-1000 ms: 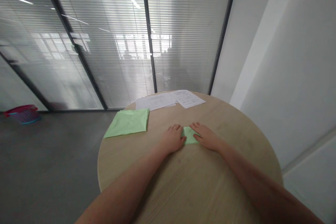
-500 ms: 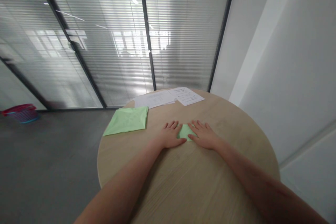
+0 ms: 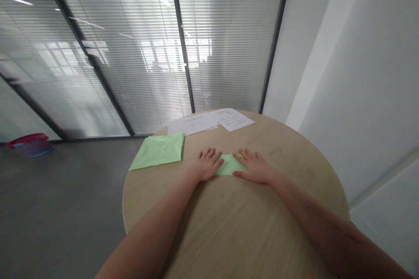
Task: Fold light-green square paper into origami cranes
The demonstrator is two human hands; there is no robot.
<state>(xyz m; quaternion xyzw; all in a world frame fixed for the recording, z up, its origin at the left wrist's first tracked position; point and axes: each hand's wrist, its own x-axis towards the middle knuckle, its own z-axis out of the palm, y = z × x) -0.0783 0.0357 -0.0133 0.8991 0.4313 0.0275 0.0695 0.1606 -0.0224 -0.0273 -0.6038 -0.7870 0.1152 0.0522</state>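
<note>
A small folded green cloth (image 3: 228,165) lies flat on the round wooden table (image 3: 229,218), between my hands. My left hand (image 3: 207,165) rests palm down over its left end, fingers spread. On the right end my right hand (image 3: 255,168) also lies flat, with fingers apart and the thumb along the near edge. Both ends of the cloth are partly hidden under the hands. A larger folded green cloth (image 3: 159,151) sits at the table's left edge, apart from my left hand.
Printed white paper sheets (image 3: 231,119) overlap plain-looking ones (image 3: 193,124) at the far edge of the table. A red and blue basket (image 3: 32,144) stands on the floor at the left. A white wall (image 3: 366,96) rises close on the right, and glass panels with blinds (image 3: 147,87) stand behind.
My left hand has slid a little to the left, uncovering more of the small green cloth. My right hand stays almost in place.
</note>
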